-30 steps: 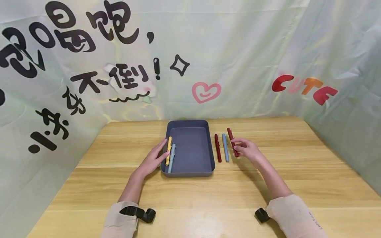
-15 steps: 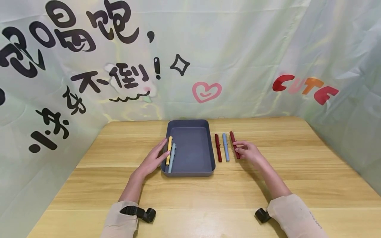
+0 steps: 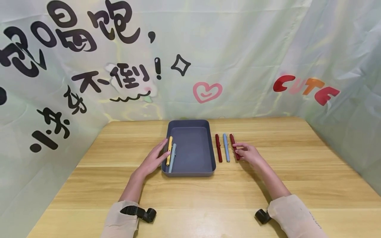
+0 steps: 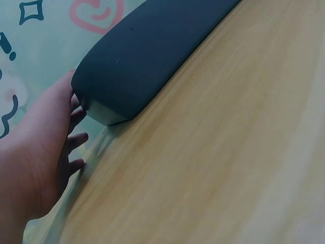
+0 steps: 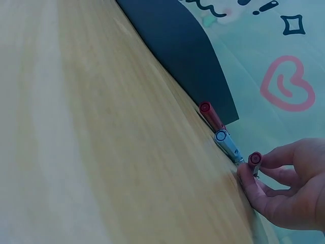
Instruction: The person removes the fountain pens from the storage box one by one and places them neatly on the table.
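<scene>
In the head view, the right hand [image 3: 249,154] pinches a dark red pen [image 3: 233,139] between thumb and fingers, at the right end of the row beside the tray [image 3: 193,148]. Its long axis runs near to far, the clipped far end leaning left. A light blue pen [image 3: 226,148] and a second red pen [image 3: 218,148] lie to its left on the surface [image 3: 193,201]. The backdrop reads "CUTE" [image 3: 312,85] and "不倒!" [image 3: 128,76] (the sleeve [image 3: 294,211] print is too faint to read). Inside the tray, a yellow pen [image 3: 170,142] and a grey-blue pen [image 3: 172,160] lie along the left wall, where the left hand [image 3: 152,159] rests with fingers nearly straight, thumb over the rim.

In the left wrist view, that hand touches the tray's outer wall.

In the right wrist view, the held pen's round near end faces the camera; whether it touches the surface, I cannot tell.
</scene>
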`<action>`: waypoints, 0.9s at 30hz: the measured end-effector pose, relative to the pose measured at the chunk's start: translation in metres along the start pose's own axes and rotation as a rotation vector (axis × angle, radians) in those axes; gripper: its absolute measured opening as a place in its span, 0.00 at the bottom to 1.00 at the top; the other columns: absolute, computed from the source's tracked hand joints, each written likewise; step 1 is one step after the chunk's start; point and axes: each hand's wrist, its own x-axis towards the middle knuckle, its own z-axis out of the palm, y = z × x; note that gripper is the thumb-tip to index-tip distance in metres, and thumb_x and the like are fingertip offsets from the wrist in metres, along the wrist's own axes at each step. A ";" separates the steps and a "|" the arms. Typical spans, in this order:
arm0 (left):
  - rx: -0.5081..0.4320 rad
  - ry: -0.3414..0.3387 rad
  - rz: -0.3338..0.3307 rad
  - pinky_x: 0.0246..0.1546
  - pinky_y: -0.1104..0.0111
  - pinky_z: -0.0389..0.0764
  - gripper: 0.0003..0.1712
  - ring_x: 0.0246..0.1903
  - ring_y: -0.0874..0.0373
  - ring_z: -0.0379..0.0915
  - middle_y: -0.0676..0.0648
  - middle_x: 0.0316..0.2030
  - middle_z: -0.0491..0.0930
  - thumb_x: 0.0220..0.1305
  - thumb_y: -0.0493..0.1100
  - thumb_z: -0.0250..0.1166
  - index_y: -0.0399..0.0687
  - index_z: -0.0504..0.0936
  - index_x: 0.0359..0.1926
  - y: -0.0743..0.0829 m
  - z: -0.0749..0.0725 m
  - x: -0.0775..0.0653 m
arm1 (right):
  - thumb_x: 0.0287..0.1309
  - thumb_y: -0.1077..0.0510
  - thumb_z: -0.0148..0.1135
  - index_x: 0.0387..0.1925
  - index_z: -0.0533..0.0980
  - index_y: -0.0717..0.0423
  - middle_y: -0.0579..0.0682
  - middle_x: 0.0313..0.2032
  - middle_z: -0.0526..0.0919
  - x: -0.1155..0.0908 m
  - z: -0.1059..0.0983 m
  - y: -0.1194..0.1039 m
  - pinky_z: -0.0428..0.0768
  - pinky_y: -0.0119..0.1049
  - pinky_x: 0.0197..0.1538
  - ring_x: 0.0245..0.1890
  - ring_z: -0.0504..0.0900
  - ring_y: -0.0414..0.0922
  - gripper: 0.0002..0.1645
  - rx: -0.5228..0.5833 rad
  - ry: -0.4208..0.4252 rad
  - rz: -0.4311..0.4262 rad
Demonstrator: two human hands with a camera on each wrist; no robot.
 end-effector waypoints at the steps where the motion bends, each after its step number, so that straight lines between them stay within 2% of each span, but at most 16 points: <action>1: 0.001 -0.002 -0.002 0.62 0.48 0.45 0.36 0.66 0.45 0.41 0.43 0.69 0.47 0.68 0.57 0.49 0.52 0.50 0.71 0.000 0.000 0.000 | 0.64 0.69 0.44 0.60 0.60 0.74 0.70 0.51 0.67 0.000 0.000 0.000 0.78 0.34 0.41 0.41 0.75 0.48 0.23 0.000 0.000 0.001; 5: 0.007 -0.004 -0.008 0.62 0.47 0.45 0.36 0.66 0.45 0.41 0.43 0.69 0.47 0.68 0.58 0.49 0.52 0.50 0.71 0.000 0.000 0.000 | 0.65 0.66 0.47 0.60 0.61 0.73 0.70 0.51 0.68 0.000 0.000 0.000 0.78 0.34 0.41 0.41 0.76 0.48 0.24 0.001 0.003 0.007; 10: 0.009 -0.006 -0.011 0.62 0.47 0.45 0.36 0.66 0.44 0.41 0.43 0.69 0.47 0.68 0.57 0.49 0.52 0.50 0.71 0.000 0.000 0.000 | 0.62 0.66 0.53 0.59 0.62 0.72 0.67 0.47 0.72 0.000 0.000 -0.001 0.78 0.32 0.40 0.39 0.79 0.47 0.25 -0.037 0.017 0.011; 19: 0.006 -0.009 -0.018 0.62 0.47 0.45 0.36 0.66 0.44 0.41 0.42 0.69 0.47 0.68 0.56 0.49 0.52 0.50 0.71 0.002 -0.001 0.000 | 0.58 0.68 0.56 0.58 0.65 0.72 0.70 0.51 0.68 -0.001 0.002 -0.001 0.78 0.34 0.40 0.42 0.77 0.53 0.26 -0.114 0.056 -0.001; 27: 0.001 -0.009 -0.021 0.62 0.47 0.45 0.37 0.66 0.44 0.41 0.42 0.69 0.47 0.68 0.58 0.49 0.52 0.50 0.71 0.002 -0.001 -0.001 | 0.59 0.67 0.56 0.56 0.68 0.71 0.66 0.45 0.73 0.000 0.002 0.001 0.78 0.33 0.36 0.38 0.79 0.49 0.23 -0.171 0.075 -0.030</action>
